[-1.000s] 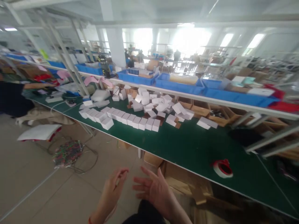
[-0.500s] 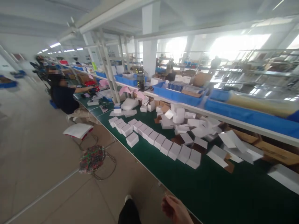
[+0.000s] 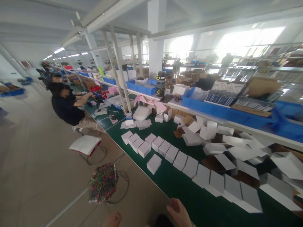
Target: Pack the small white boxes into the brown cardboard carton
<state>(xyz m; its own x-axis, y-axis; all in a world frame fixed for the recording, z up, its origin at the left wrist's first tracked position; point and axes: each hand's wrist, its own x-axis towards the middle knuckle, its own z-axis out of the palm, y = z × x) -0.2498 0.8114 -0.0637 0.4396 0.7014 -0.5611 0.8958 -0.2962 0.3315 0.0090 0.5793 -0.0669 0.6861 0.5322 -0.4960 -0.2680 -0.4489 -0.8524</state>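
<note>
My right hand (image 3: 179, 213) is at the bottom, over the near edge of the green-topped workbench (image 3: 163, 182). Its fingers are loosely bent and a little apart, with nothing seen in them. Low at the bottom edge, part of my left hand (image 3: 113, 219) shows over the floor; it is blurred and its fingers are mostly cut off. The nearest things on the bench are closed white boxes (image 3: 186, 161) in a long row, with a shorter row (image 3: 137, 143) beside it. One white box (image 3: 154, 163) sits apart, nearer the edge. Neither hand touches a box.
Opened white cartons (image 3: 220, 148) are heaped behind the row. A shelf above holds blue bins (image 3: 201, 105) and a dark bottle (image 3: 161, 84). Two stools stand left, one with a white seat (image 3: 85, 144), one with a patterned cushion (image 3: 103, 183). A co-worker (image 3: 65, 105) sits farther along.
The view has moved closer to the bench, so the boxes and stools appear larger. My left hand has come into view at the bottom. My right hand's fingers have loosened from a pinch-like curl.
</note>
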